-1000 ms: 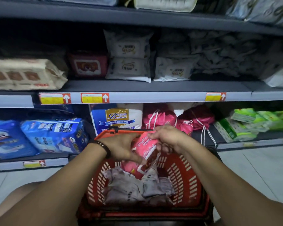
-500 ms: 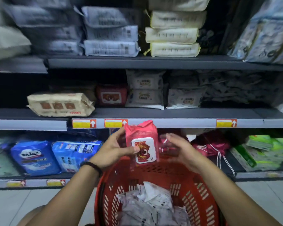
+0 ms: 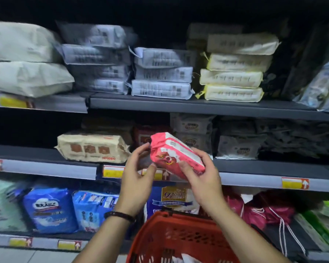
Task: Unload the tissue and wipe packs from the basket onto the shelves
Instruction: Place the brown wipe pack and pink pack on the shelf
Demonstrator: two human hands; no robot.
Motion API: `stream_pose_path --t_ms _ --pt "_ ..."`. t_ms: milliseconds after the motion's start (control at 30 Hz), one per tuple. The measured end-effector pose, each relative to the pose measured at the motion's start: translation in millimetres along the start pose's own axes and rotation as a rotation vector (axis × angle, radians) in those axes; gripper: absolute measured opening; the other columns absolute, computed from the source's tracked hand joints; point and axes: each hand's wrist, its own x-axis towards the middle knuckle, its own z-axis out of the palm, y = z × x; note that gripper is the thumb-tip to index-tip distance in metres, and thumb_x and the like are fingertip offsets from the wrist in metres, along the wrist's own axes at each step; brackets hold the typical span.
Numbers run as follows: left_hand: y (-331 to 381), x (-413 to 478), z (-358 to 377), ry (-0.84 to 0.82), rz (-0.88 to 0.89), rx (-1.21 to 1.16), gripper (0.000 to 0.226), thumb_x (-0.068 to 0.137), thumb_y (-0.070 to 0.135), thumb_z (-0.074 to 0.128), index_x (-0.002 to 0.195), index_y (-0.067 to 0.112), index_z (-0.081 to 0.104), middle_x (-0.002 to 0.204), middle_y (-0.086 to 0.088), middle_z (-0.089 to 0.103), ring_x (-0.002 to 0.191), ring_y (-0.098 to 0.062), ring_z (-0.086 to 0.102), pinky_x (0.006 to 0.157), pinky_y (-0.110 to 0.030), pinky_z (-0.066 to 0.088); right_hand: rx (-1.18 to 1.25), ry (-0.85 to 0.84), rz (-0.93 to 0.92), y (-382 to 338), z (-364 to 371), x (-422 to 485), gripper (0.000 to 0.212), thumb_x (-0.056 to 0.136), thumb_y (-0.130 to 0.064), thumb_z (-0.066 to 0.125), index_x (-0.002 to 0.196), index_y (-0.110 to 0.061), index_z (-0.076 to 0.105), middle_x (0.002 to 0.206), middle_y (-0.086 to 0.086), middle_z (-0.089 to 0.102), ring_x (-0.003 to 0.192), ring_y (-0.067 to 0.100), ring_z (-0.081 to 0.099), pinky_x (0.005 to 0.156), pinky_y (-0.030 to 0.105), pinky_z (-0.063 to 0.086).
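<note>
Middle shelf (image 3: 36, 151) lies open at frame left; beige pack (image 3: 92, 147) and white packs (image 3: 192, 130) crowd its centre.

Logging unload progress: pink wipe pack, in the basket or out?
Out. The right hand grips the pink wipe pack, tilted, above the red basket, in front of the middle shelf, not yet on it.

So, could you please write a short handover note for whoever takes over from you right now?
Right hand grips the pink plastic wipe pack, tilted, in front of the grey middle shelf. Left hand open beside the pack; contact unclear. Red plastic basket below holds more pale packs. Done: this pack is out of the basket. Left: set it on the shelf, perhaps by the similar red pack, then unload the rest.
</note>
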Motion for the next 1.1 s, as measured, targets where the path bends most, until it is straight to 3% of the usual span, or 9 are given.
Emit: stream_pose_path --t_ms 100,233,367,433,600,733,833,933,1100 --pt "-10 21 -6 -0.024 0.051 0.215 0.071 0.092 0.007 0.074 0.152 0.035 0.048 0.143 0.004 0.051 0.127 -0.007 0.057 0.101 -0.012 0.048 -0.229 0.007 -0.118 -2 29 37 0.065 0.084 -0.055 0.081 0.141 -0.040 0.055 0.134 -0.011 0.059 0.118 0.003 0.060 0.099 0.023 0.051" --pt "-44 26 -29 -0.092 -0.051 0.309 0.083 0.095 0.013 0.073 0.161 0.038 0.029 0.155 0.009 0.032 0.128 -0.015 0.056 0.107 -0.027 0.048 -0.421 -0.095 -0.084 9 68 66 0.068 0.092 -0.048 0.076 0.150 -0.034 0.044 0.136 -0.010 0.040 0.115 0.003 0.048 0.081 0.002 0.038" --pt "-65 35 -46 -0.153 -0.066 0.533 0.093 0.094 0.022 0.071 0.165 0.037 0.014 0.164 0.021 0.019 0.123 -0.024 0.062 0.103 -0.045 0.055 -0.646 -0.242 -0.025 37 98 70 0.066 0.096 -0.056 0.068 0.149 -0.033 0.038 0.139 -0.002 0.047 0.128 0.022 0.054 0.103 0.034 0.049" --pt "-69 38 -45 -0.198 -0.108 0.549 0.097 0.094 0.025 0.071 0.164 0.044 0.007 0.165 0.028 0.012 0.111 -0.029 0.069 0.096 -0.048 0.058 -0.774 -0.247 -0.028 43 104 73 0.065 0.097 -0.062 0.061 0.149 -0.034 0.035 0.140 0.000 0.052 0.133 0.026 0.051 0.109 0.046 0.044" --pt "-72 41 -37 -0.217 -0.154 0.517 0.099 0.093 0.027 0.071 0.164 0.041 0.003 0.161 0.029 0.007 0.107 -0.034 0.071 0.096 -0.050 0.059 -0.754 -0.410 0.000 40 90 87 0.059 0.102 -0.053 0.059 0.152 -0.033 0.033 0.143 0.004 0.053 0.134 0.031 0.054 0.110 0.049 0.046" --pt "-60 33 -30 -0.204 -0.141 0.615 0.092 0.089 0.033 0.071 0.160 0.036 0.014 0.168 0.006 0.009 0.105 -0.038 0.071 0.095 -0.050 0.058 -0.732 -0.383 -0.068 32 58 77 0.067 0.103 -0.041 0.062 0.161 -0.025 0.034 0.160 0.006 0.045 0.147 0.026 0.043 0.121 0.047 0.038" --pt "-46 15 -14 -0.207 -0.089 0.685 0.072 0.090 0.028 0.072 0.151 0.024 0.035 0.153 -0.012 0.034 0.115 -0.039 0.064 0.099 -0.050 0.054 -0.640 -0.198 -0.172 31 23 42 0.041 0.101 -0.029 0.066 0.140 -0.019 0.058 0.134 0.004 0.061 0.123 0.020 0.058 0.106 0.037 0.047" --pt "-39 -9 5 -0.457 -0.010 0.748 0.046 0.093 0.030 0.069 0.138 0.024 0.057 0.127 -0.006 0.061 0.116 -0.030 0.064 0.100 -0.043 0.052 -0.597 -0.168 -0.248 53 -17 2 0.008 0.096 -0.017 0.069 0.104 -0.018 0.069 0.091 -0.001 0.068 0.081 0.013 0.062 0.077 0.030 0.050" --pt "-62 -71 46 -0.993 -0.073 0.971 0.032 0.092 0.041 0.069 0.122 0.029 0.071 0.119 -0.002 0.074 0.114 -0.024 0.068 0.098 -0.033 0.054 -0.625 -0.517 0.346 141 -81 -71 0.019 0.095 -0.017 0.073 0.077 -0.022 0.069 0.062 -0.006 0.063 0.055 0.000 0.051 0.061 0.034 0.046"
